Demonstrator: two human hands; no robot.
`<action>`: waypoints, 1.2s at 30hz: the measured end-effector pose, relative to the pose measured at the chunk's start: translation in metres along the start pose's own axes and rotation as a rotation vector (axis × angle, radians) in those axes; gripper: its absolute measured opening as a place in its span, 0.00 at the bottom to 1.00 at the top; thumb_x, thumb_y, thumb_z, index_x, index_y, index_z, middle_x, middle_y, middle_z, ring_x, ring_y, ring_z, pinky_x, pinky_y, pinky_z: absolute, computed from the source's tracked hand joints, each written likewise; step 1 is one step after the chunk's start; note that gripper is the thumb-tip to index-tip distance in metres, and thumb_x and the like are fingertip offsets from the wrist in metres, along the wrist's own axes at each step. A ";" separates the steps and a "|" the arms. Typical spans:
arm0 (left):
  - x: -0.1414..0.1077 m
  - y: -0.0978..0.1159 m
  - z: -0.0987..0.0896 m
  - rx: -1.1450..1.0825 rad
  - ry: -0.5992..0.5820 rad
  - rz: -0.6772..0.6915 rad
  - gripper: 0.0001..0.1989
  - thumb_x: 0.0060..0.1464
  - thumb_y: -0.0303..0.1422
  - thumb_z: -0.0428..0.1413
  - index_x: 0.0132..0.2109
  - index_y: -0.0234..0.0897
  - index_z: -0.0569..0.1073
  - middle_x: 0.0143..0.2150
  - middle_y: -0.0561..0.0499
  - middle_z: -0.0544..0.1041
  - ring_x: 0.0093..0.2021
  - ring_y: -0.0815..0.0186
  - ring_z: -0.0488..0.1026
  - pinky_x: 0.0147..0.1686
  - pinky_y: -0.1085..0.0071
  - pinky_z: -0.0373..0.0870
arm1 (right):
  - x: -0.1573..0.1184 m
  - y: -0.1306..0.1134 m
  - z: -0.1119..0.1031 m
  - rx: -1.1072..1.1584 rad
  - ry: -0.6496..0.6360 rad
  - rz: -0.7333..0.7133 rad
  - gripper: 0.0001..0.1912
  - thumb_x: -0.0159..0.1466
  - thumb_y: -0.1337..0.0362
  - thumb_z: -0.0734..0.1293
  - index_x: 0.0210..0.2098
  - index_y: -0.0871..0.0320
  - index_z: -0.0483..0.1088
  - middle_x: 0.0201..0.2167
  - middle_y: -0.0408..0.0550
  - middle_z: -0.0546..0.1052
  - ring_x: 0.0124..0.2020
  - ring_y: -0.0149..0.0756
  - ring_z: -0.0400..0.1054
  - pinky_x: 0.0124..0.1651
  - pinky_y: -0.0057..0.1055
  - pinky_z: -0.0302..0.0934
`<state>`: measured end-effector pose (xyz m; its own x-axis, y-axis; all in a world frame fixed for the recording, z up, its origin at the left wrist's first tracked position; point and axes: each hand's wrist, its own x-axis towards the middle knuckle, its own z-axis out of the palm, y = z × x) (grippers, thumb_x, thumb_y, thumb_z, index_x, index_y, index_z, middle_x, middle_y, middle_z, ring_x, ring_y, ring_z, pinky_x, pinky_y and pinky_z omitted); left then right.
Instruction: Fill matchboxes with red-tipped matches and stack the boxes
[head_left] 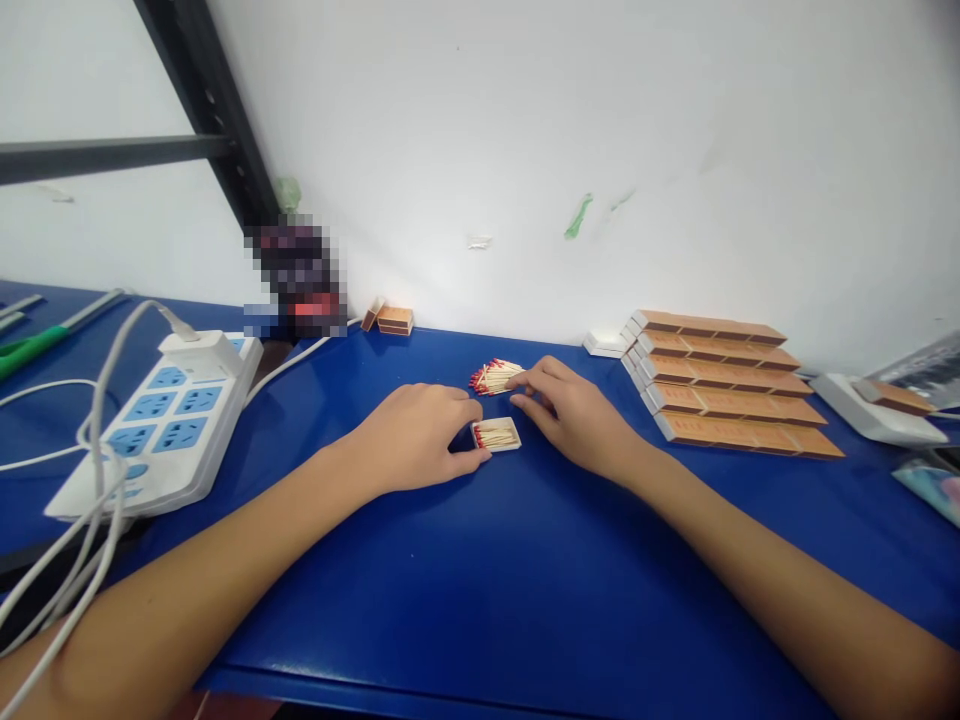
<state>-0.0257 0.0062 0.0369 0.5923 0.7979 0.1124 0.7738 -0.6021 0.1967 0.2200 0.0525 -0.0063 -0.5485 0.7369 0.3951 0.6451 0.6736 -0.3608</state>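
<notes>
Bare forearms (262,550) extend, left hand (424,437) pinching a white rectangular cardboard tray (507,448), right hand (574,415), hold unclear, at heaped red-tipped wooden matches (495,377).

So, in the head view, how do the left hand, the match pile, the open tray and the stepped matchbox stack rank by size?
1. Stepped matchbox stack
2. Left hand
3. Match pile and open tray: too alike to rank

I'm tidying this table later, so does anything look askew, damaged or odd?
A small box stands tilted at the back left, unlike the flat boxes beside it. The wall is also marked: a green patch and a pale scuff interrupt its white surface.
</notes>
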 end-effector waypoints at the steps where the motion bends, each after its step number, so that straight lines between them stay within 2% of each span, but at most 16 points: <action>1: 0.000 0.000 0.000 0.002 -0.001 0.000 0.12 0.62 0.42 0.60 0.42 0.38 0.79 0.36 0.52 0.78 0.33 0.64 0.74 0.31 0.66 0.61 | 0.001 0.004 0.002 -0.014 -0.021 0.005 0.10 0.74 0.64 0.63 0.52 0.55 0.73 0.44 0.51 0.72 0.37 0.38 0.70 0.42 0.37 0.65; 8: 0.001 0.001 0.000 0.019 -0.015 0.006 0.13 0.61 0.43 0.60 0.40 0.37 0.78 0.36 0.52 0.78 0.33 0.64 0.73 0.31 0.66 0.60 | 0.001 0.003 0.006 -0.026 -0.048 0.021 0.10 0.74 0.64 0.63 0.51 0.56 0.73 0.43 0.50 0.71 0.36 0.37 0.69 0.41 0.36 0.65; 13: -0.001 0.001 -0.001 0.009 -0.010 0.016 0.12 0.62 0.43 0.60 0.41 0.37 0.78 0.37 0.51 0.79 0.33 0.64 0.74 0.31 0.66 0.60 | -0.001 0.002 0.000 -0.079 -0.046 0.042 0.06 0.74 0.63 0.64 0.43 0.55 0.72 0.41 0.49 0.71 0.35 0.37 0.68 0.39 0.35 0.64; 16: 0.000 0.001 -0.001 0.007 -0.008 0.022 0.12 0.62 0.42 0.60 0.39 0.37 0.78 0.38 0.51 0.79 0.33 0.64 0.73 0.31 0.67 0.61 | -0.004 0.007 -0.003 -0.093 -0.028 0.060 0.05 0.72 0.61 0.66 0.45 0.54 0.71 0.41 0.49 0.72 0.35 0.38 0.69 0.39 0.35 0.64; 21: 0.000 0.000 -0.001 0.008 -0.016 0.023 0.12 0.62 0.42 0.60 0.40 0.37 0.78 0.37 0.51 0.78 0.34 0.64 0.73 0.32 0.66 0.61 | -0.005 0.012 -0.006 -0.098 -0.088 0.091 0.05 0.73 0.64 0.64 0.40 0.55 0.69 0.38 0.47 0.71 0.32 0.36 0.67 0.37 0.34 0.62; 32: 0.000 0.001 -0.001 0.007 -0.019 0.015 0.12 0.62 0.42 0.60 0.40 0.37 0.78 0.38 0.51 0.79 0.34 0.63 0.74 0.31 0.66 0.61 | -0.001 0.005 0.000 -0.069 -0.101 0.043 0.04 0.74 0.65 0.63 0.41 0.55 0.68 0.40 0.47 0.71 0.34 0.36 0.66 0.38 0.33 0.62; 36: 0.000 0.001 -0.001 0.008 -0.015 0.015 0.13 0.62 0.43 0.60 0.41 0.37 0.79 0.37 0.50 0.79 0.34 0.63 0.74 0.31 0.66 0.61 | 0.001 0.005 0.002 -0.076 -0.088 0.038 0.02 0.74 0.64 0.63 0.45 0.55 0.68 0.42 0.48 0.71 0.36 0.37 0.68 0.40 0.34 0.63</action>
<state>-0.0247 0.0056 0.0377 0.6069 0.7884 0.1007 0.7667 -0.6141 0.1873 0.2216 0.0567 -0.0099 -0.5654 0.7662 0.3054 0.7028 0.6413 -0.3080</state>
